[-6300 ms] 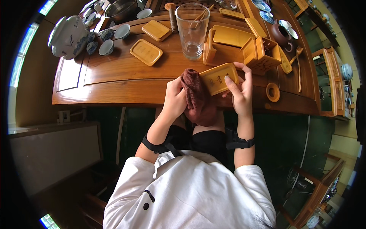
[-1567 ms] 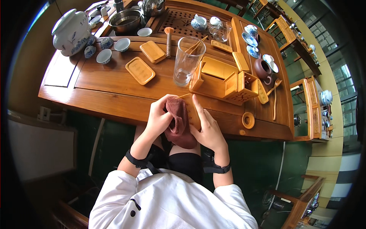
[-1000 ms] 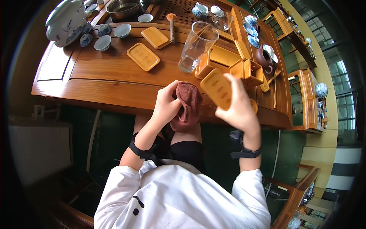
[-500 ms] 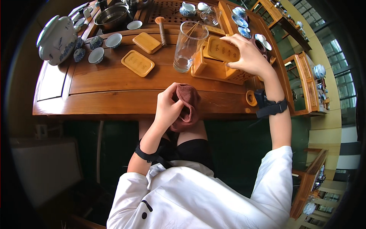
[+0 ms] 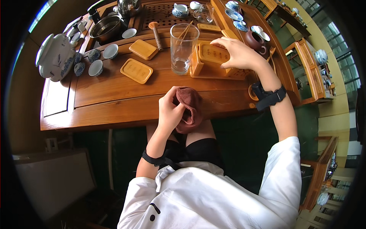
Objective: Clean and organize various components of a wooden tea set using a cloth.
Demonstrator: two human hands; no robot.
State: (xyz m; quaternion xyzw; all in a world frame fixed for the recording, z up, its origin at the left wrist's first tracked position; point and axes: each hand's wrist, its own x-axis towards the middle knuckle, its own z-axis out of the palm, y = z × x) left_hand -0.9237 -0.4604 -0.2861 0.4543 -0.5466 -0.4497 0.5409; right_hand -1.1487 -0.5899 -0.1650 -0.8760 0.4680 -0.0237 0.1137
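My right hand [image 5: 242,56] grips a rectangular wooden coaster [image 5: 214,52] by its edges, thumb on the near side and fingers on the far side. The coaster lies tilted at the top of a slotted wooden holder [image 5: 212,71]. In my left hand [image 5: 168,109] is a bunched brown cloth [image 5: 191,103], held above my lap at the table's front edge. A tall clear glass [image 5: 180,63] with thin wooden sticks in it stands just left of the holder. Two more wooden coasters, a nearer one [image 5: 136,71] and a farther one [image 5: 143,50], lie flat left of the glass.
A brush [image 5: 155,36] lies behind the coasters. White and blue cups [image 5: 96,68] and a large patterned pot [image 5: 56,57] stand at the left, near a metal basin [image 5: 106,28]. At the right are a dark clay teapot [image 5: 254,42] and blue-white lidded cups [image 5: 233,14].
My right hand has lowered the coaster onto the holder. My left hand keeps hold of the cloth, almost unmoved. The whole view has shifted slightly.
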